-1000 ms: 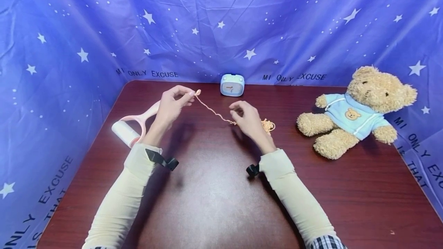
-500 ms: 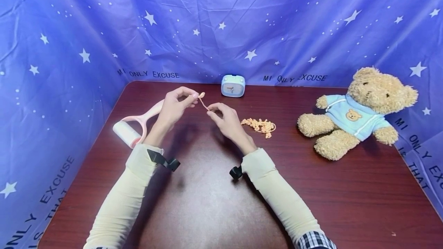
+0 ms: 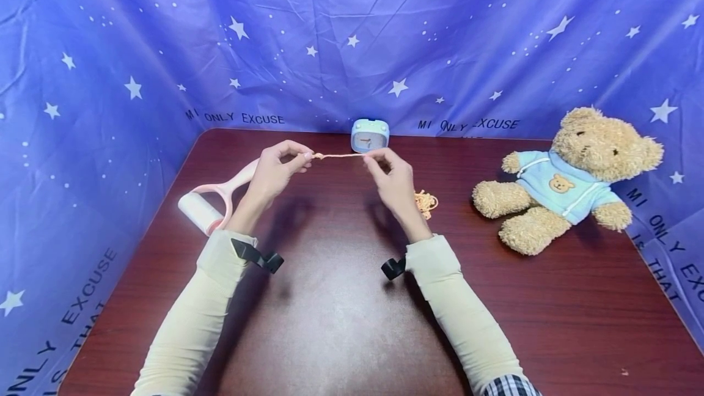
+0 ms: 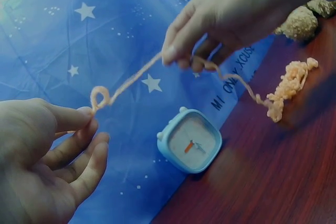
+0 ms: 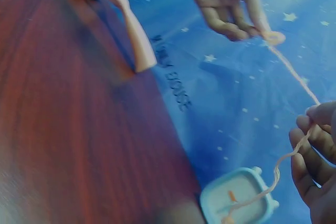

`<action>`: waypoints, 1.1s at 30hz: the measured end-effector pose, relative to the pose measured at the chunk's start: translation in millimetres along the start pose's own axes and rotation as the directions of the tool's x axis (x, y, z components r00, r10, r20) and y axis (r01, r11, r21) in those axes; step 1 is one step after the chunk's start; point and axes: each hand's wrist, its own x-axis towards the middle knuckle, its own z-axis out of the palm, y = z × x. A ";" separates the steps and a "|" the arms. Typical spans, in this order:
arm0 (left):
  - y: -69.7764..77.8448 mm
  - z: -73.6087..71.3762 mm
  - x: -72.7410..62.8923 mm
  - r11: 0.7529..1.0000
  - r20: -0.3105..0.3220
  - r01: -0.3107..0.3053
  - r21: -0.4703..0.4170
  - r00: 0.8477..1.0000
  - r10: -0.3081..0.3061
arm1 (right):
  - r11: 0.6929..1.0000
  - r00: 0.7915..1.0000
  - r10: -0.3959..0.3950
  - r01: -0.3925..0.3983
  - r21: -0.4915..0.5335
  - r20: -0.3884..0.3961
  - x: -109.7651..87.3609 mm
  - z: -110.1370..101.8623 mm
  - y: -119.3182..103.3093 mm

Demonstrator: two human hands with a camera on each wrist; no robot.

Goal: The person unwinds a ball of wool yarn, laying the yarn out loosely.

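A peach-coloured strand of yarn [image 3: 343,156] stretches straight between my two hands, held above the table. My left hand [image 3: 276,167] pinches it between thumb and forefinger, just beside a small loop [image 4: 95,95] that stands up at the fingertips in the left wrist view. Further along, my right hand [image 3: 395,177] pinches the same strand between thumb and fingertips. From there the yarn hangs slack past the right fingers, down to a crinkled pile of yarn [image 4: 290,85] on the table. In the head view my right wrist partly covers that pile [image 3: 426,203].
A light blue alarm clock [image 3: 370,136] stands at the table's back edge, behind my hands. To the left lies a pink-handled lint roller [image 3: 200,212], partly behind my left forearm. A teddy bear [image 3: 558,182] in a blue shirt sits at the right. Starry blue cloth [image 3: 308,72] surrounds the table.
My right hand first moved left along the yarn close to the left hand, then pulled back right, drawing the strand taut. The loop at the left fingertips looks smaller. My left hand has hardly moved.
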 end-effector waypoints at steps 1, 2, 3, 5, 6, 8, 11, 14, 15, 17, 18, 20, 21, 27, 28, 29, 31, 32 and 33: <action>-0.3 0.0 -0.1 1.000 0.002 0.000 0.004 1.000 0.000 | 1.000 1.000 0.001 0.000 0.010 -0.017 1.4 -4.0 -0.9; -0.1 0.1 -0.5 1.000 0.003 0.000 0.007 1.000 0.000 | 1.000 0.999 0.003 -0.002 0.019 -0.034 2.7 -7.9 -1.7; -0.5 0.0 -0.4 1.000 0.004 0.001 0.010 1.000 -0.001 | 1.000 0.999 0.007 -0.005 0.029 -0.046 3.8 -11.6 -2.7; -0.4 0.4 -0.9 1.000 0.007 0.002 0.009 1.000 -0.002 | 0.999 0.998 0.015 -0.012 0.039 -0.068 5.3 -18.9 -5.5; -0.7 0.5 -0.8 1.000 0.008 0.004 0.010 1.000 -0.004 | 0.999 0.997 0.016 -0.013 0.040 -0.076 5.3 -22.3 -10.1; -1.0 0.9 -0.9 1.000 0.008 0.007 0.009 1.000 -0.007 | 0.999 0.996 0.015 -0.011 0.042 -0.090 4.7 -28.5 -18.0; -2.4 1.5 -0.3 1.000 0.007 0.011 0.004 1.000 -0.011 | 0.999 0.995 0.001 0.004 0.043 -0.101 2.4 -36.1 -30.3; -3.8 2.0 0.2 1.000 0.005 0.011 0.003 1.000 -0.011 | 0.999 0.994 -0.026 0.030 0.032 -0.104 1.1 -41.9 -34.8; -4.0 2.3 0.3 1.000 0.004 0.011 0.001 1.000 -0.011 | 0.999 0.994 -0.034 0.037 0.028 -0.106 0.8 -43.6 -35.0; -4.2 2.9 0.3 1.000 0.002 0.013 -0.007 1.000 -0.013 | 0.999 0.993 -0.047 0.050 0.022 -0.111 0.4 -46.6 -34.7; -4.2 3.2 0.1 1.000 0.000 0.015 -0.012 1.000 -0.015 | 0.999 0.992 -0.048 0.051 0.019 -0.114 0.2 -48.1 -34.1; -4.0 4.3 -0.1 0.999 -0.005 0.022 -0.037 1.000 -0.023 | 0.999 0.992 -0.045 0.047 0.016 -0.121 -0.1 -50.3 -32.7; -3.9 5.0 -0.2 0.998 -0.008 0.027 -0.058 1.000 -0.028 | 0.999 0.991 -0.041 0.043 0.013 -0.124 -0.5 -51.2 -32.2; -3.2 10.0 -0.2 0.971 -0.026 0.047 -0.233 0.998 -0.054 | 1.000 0.996 -0.012 0.013 0.011 -0.093 -2.8 -54.3 -31.1; -2.7 10.7 -0.1 0.968 -0.029 0.046 -0.247 0.998 -0.055 | 1.000 0.996 -0.010 0.011 0.009 -0.086 -3.3 -54.5 -31.0; -2.5 11.2 0.1 0.967 -0.033 0.044 -0.250 0.998 -0.054 | 1.000 0.997 -0.009 0.010 0.004 -0.081 -3.8 -54.7 -30.9; -2.2 11.5 0.5 0.975 -0.036 0.041 -0.220 0.998 -0.050 | 1.000 0.997 -0.009 0.009 -0.008 -0.074 -4.6 -55.2 -30.8; -2.0 11.4 0.6 0.982 -0.035 0.039 -0.184 0.998 -0.046 | 1.000 0.997 -0.010 0.010 -0.012 -0.073 -4.8 -55.5 -30.6; -2.0 11.1 0.7 0.989 -0.031 0.038 -0.142 0.999 -0.043 | 1.000 0.997 -0.011 0.010 -0.016 -0.075 -5.0 -55.8 -30.4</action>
